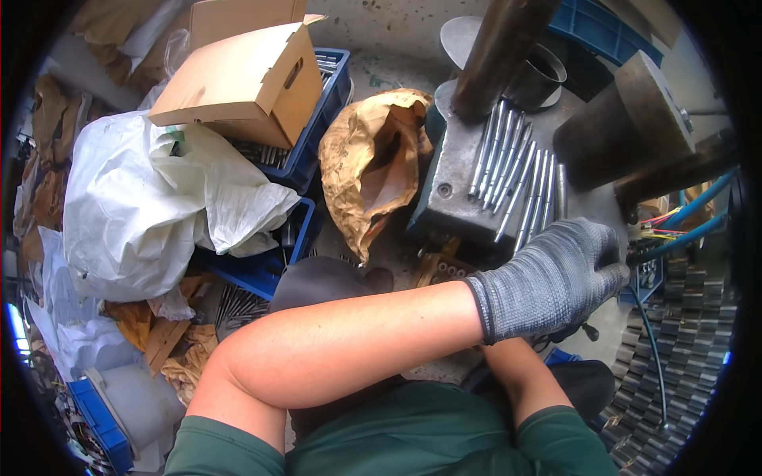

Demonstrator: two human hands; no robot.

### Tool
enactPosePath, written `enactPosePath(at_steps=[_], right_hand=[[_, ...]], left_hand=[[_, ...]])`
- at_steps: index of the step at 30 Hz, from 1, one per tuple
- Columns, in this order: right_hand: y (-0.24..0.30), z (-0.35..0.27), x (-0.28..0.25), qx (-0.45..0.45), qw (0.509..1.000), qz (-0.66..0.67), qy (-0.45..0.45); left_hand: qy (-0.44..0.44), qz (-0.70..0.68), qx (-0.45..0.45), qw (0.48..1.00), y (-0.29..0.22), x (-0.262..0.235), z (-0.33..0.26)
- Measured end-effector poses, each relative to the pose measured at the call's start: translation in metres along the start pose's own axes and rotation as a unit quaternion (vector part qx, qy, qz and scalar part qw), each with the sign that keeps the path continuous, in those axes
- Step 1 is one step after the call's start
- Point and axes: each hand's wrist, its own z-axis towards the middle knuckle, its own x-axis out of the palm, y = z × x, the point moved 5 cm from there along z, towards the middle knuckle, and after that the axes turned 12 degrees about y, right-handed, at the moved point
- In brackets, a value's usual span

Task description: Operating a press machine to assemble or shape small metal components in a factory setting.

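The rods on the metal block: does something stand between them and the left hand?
Nothing visible does: the gloved left hand is right by the near ends of the rods. Whether it touches them, I cannot tell.

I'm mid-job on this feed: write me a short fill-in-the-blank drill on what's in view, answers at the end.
1. The left hand wears a ____ (colour) glove.
2. The cardboard box rests on a ____ (colour) crate.
3. In the picture, the paper bag is to the ____ (left or right) of the slim metal rods.
4. The large plastic sack is ____ (colour).

Missing words: gray; blue; left; white.
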Motion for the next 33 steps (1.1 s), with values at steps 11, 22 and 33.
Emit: enactPosePath(at_steps=[11, 22, 33], right_hand=[[0.011, -0.002, 0.041, -0.027, 0.999, 0.017, 0.031], [0.01, -0.008, 0.065, -0.037, 0.998, 0.028, 0.051], [-0.022, 0.0, 0.028, -0.038, 0.998, -0.003, 0.042]], left_hand=[[0.024, -0.033, -0.027, 0.999, -0.001, 0.007, -0.001], [0.06, -0.041, -0.032, 0.997, -0.005, 0.012, -0.001], [0.056, -0.014, -0.016, 0.998, 0.008, 0.024, -0.001]])
